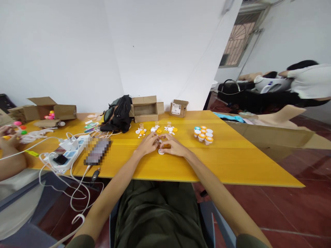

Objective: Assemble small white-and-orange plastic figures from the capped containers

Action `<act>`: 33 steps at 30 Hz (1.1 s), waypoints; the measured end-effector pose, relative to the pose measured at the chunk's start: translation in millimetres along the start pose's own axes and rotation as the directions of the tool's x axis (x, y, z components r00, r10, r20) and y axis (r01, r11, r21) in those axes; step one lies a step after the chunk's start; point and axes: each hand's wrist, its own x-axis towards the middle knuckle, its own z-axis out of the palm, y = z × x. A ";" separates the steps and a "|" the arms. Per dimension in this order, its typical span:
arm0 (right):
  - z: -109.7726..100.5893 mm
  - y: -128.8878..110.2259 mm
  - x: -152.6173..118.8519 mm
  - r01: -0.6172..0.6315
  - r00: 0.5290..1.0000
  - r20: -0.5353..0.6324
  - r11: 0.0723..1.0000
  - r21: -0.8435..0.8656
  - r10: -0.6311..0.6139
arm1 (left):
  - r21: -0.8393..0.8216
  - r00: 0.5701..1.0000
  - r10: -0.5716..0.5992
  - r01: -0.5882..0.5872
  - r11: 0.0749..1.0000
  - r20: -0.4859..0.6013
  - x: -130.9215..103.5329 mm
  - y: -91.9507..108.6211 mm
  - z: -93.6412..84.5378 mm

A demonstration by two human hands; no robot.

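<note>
Both of my hands meet at the middle of the yellow table, around a cluster of small white pieces with dark dots (pixel 160 141). My left hand (pixel 148 144) rests on the left of the cluster, its fingers bent loosely and reaching inward. From the other side comes my right hand (pixel 173 146), thumb and forefinger apart in an arc. Its thumb lies close to a round whitish disc or lid (pixel 161 152); whether they touch is unclear. Just beyond my hands lie small white parts (pixel 153 130), yellow discs (pixel 159 131) and clear cups (pixel 169 124).
Several lidded cups (pixel 202 137) stand grouped to the right. An open cardboard box (pixel 146 119), a smaller box (pixel 179 108) and a black bag (pixel 121 112) line the wall. At left are a pixelated phone (pixel 98 151), a power strip (pixel 74 151) with cables, and another person's arm (pixel 11 160).
</note>
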 end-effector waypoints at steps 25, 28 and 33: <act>-3.3 25.9 2.5 -0.169 0.958 -0.229 0.985 0.041 0.174 | 0.014 0.999 -0.008 0.007 1.000 0.048 0.6 4.3 -4.5; -3.4 23.8 2.7 -0.184 0.959 -0.218 0.983 0.006 0.181 | 0.020 0.999 -0.007 0.006 1.000 0.046 0.5 5.6 -5.5; -5.0 21.5 3.2 -0.177 0.955 -0.243 0.984 -0.002 0.171 | 0.005 0.999 0.006 -0.006 1.000 0.039 0.0 5.3 -5.3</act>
